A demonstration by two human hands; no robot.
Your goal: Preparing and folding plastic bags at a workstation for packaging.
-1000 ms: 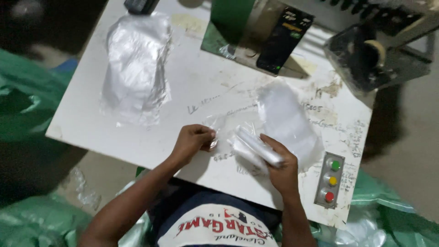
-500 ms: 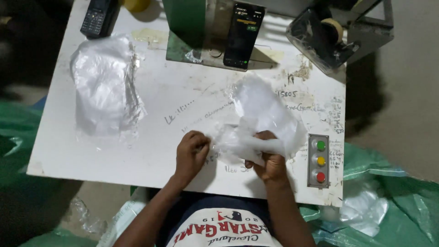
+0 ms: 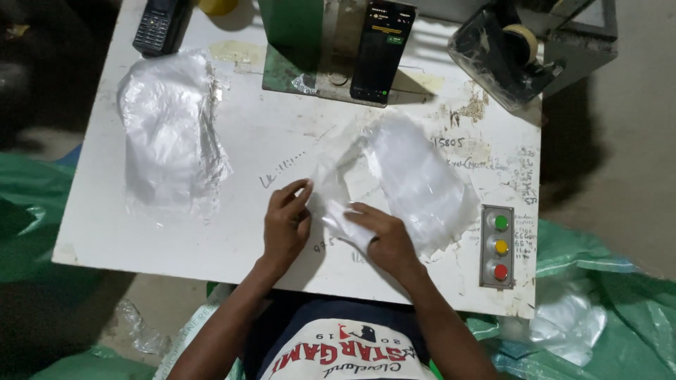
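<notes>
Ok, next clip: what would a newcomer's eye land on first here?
Probably the two hands at the near edge of the white table: the left hand and right hand pinch a clear plastic bag. Beside it to the right lies a stack of clear bags, with another crumpled pile far left. A three-button control box sits at the right edge.

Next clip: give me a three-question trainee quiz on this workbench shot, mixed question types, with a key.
1. True or false: both hands touch the clear plastic bag on the white table.
2. Which colour is the top button on the button box? A) red B) green C) yellow
3. Fill in: the heap of clear bags lies on the person's ____ side.

Key
1. True: the left hand pinches its edge, the right hand presses on it.
2. B.
3. Left.
</notes>
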